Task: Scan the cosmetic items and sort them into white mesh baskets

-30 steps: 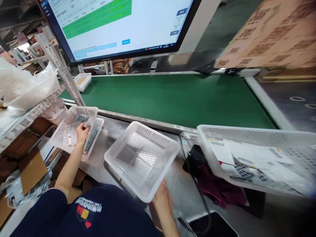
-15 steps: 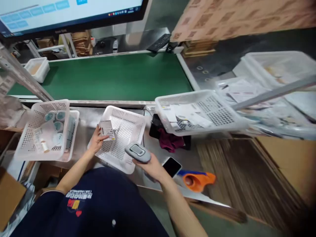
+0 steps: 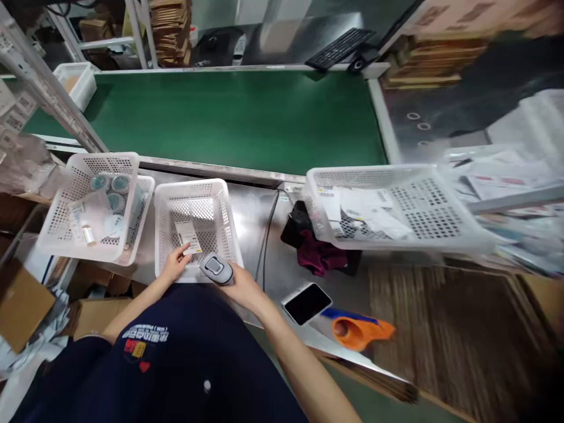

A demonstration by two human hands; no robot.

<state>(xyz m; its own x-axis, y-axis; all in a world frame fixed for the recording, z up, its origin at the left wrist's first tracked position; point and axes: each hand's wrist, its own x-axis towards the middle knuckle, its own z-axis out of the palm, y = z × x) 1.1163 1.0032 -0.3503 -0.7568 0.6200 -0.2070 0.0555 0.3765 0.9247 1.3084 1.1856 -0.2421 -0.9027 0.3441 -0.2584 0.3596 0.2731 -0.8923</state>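
Note:
My left hand (image 3: 175, 264) reaches over the near side of a white perforated basket (image 3: 229, 232), its fingertips at the lower left edge of a white printed slip (image 3: 188, 236). The slip seems pinched there, above the basket's floor. In my right hand (image 3: 240, 285) is a grey handheld barcode scanner (image 3: 217, 269), its head pointing left over the basket's near right corner. The fingers under the scanner are mostly hidden.
To the left, a stacked white basket (image 3: 83, 252) holds several teal-lidded jars and a plastic bag. A phone (image 3: 307, 304), an orange tape dispenser (image 3: 359, 333) and a basket of papers (image 3: 423, 238) are right. Beyond runs a green conveyor belt (image 3: 238, 123).
The view has shifted, and the monitor is out of sight. The near basket now sits straighter and closer to the stacked baskets. Scanner and slip have moved left with it.

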